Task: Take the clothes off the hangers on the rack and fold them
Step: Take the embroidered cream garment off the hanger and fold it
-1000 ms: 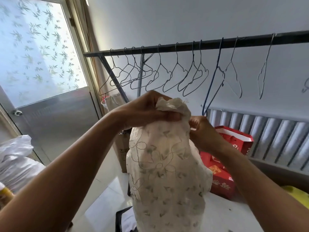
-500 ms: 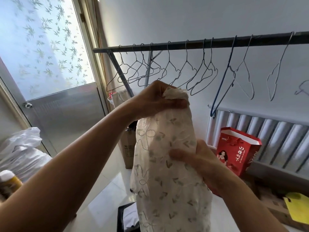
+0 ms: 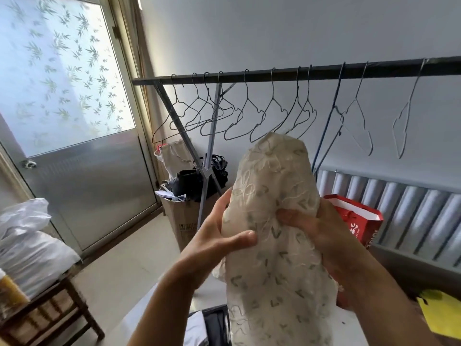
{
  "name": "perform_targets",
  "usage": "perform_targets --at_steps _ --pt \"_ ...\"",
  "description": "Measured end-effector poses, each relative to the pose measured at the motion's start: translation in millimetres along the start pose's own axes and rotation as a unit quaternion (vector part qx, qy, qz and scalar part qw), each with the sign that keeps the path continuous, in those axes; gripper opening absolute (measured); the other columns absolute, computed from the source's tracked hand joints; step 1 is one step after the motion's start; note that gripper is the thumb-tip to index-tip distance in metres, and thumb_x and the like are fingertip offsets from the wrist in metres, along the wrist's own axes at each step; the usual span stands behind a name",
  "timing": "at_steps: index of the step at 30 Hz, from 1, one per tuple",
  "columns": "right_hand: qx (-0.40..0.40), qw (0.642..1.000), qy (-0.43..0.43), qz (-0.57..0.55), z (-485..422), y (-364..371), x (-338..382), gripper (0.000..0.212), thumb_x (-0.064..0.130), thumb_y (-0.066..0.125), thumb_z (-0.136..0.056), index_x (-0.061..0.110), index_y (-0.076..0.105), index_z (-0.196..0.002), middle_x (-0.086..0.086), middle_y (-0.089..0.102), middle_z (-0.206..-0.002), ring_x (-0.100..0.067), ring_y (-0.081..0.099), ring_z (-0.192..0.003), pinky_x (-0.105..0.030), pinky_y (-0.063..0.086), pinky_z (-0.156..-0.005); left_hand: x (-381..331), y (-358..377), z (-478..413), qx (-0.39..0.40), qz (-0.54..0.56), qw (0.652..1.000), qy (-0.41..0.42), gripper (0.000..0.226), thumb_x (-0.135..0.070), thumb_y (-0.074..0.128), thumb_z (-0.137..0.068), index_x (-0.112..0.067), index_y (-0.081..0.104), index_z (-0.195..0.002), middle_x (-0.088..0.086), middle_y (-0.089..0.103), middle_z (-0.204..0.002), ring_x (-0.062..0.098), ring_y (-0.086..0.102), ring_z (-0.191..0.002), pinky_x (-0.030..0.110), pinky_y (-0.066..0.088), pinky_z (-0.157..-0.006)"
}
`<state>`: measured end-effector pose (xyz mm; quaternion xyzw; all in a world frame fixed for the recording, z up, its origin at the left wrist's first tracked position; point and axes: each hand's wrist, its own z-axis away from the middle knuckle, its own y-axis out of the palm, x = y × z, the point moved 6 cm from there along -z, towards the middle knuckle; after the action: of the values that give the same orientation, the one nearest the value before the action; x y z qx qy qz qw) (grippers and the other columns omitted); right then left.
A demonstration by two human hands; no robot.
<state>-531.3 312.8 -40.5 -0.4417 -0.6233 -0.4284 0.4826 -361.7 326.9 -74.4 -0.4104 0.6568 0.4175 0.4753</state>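
So the left hand had let go of the top of the garment and dropped to its middle, and the view had swung down a bit too, so the rack sat higher up. The white embroidered garment was already off its hanger, held up in mid-air in front of the rack, bunched into a tall roll with its tail hanging over the near edge of the white surface. The right hand was gripping it, fingers dug into the cloth at mid-height. The left hand looked unclenched, fingers fairly straight along the left side and thumb laid on the front, more steadying than holding. The wire hangers in view on the bar were all bare. My take was that the step was sorting the bundle out before folding, so I'd find the shoulders or a hem with each hand, shake it flat, then lay it on the surface. That thin fabric probably snags and creases easily, so no yanking.
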Motion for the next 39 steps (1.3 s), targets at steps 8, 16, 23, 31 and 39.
perform_targets --at_steps 8,16,23,31,39 --pt "0.009 0.999 -0.032 0.002 9.4 -9.8 -20.8 0.106 0.013 0.081 -0.071 0.057 0.019 -0.145 0.009 0.049 -0.138 -0.013 0.065 -0.112 -0.029 0.057 -0.083 -6.7 5.7 8.0 -0.17 -0.01 0.978 0.117 0.057 -0.01 0.071 -0.082 -0.031 0.058 -0.133 0.009 0.074 -0.105 0.027 0.07 -0.087 0.041 0.059 -0.078" --pt "-0.038 0.962 -0.077 0.258 25.9 -22.7 -27.5 0.028 0.019 0.073 -0.083 0.031 0.064 -0.107 0.016 0.067 -0.097 0.005 0.063 -0.091 -0.019 0.057 -0.07 -9.5 8.5 9.1 -0.125 -0.394 0.909 0.061 0.06 -0.015 0.081 -0.077 -0.028 0.061 -0.131 -0.016 0.066 -0.114 0.0 0.063 -0.102 0.018 0.05 -0.092" --pt "-0.101 0.915 -0.154 0.359 13.9 -37.2 -6.4 0.019 0.027 0.08 -0.076 0.025 0.068 -0.091 0.01 0.052 -0.108 -0.004 0.051 -0.101 -0.023 0.048 -0.086 -37.6 2.6 -10.2 -0.12 -0.537 0.83 0.088 0.018 -0.038 0.08 -0.075 -0.032 0.075 -0.091 -0.007 0.056 -0.093 0.005 0.053 -0.082 0.015 0.042 -0.071" --pt "-0.069 0.965 -0.147 0.206 0.5 -38.3 20.4 0.042 0.054 0.071 -0.073 0.018 0.073 -0.095 -0.002 0.072 -0.088 -0.018 0.069 -0.081 -0.035 0.056 -0.069 -44.0 7.5 -13.0 -0.058 -0.22 0.974 -0.003 0.018 -0.04 0.073 -0.081 -0.026 0.076 -0.092 -0.004 0.074 -0.081 0.016 0.072 -0.074 0.04 0.06 -0.072" --pt "0.105 0.993 0.048 -0.033 20.2 -34.9 -45.1 0.072 0.054 0.094 -0.034 0.015 0.076 -0.093 -0.008 0.076 -0.093 -0.025 0.074 -0.084 -0.035 0.06 -0.068 -41.8 11.2 -21.2 -0.046 -0.193 0.98 0.025 0.028 -0.02 0.057 -0.097 0.005 0.065 -0.106 0.018 0.07 -0.088 0.028 0.067 -0.076 0.041 0.06 -0.072"
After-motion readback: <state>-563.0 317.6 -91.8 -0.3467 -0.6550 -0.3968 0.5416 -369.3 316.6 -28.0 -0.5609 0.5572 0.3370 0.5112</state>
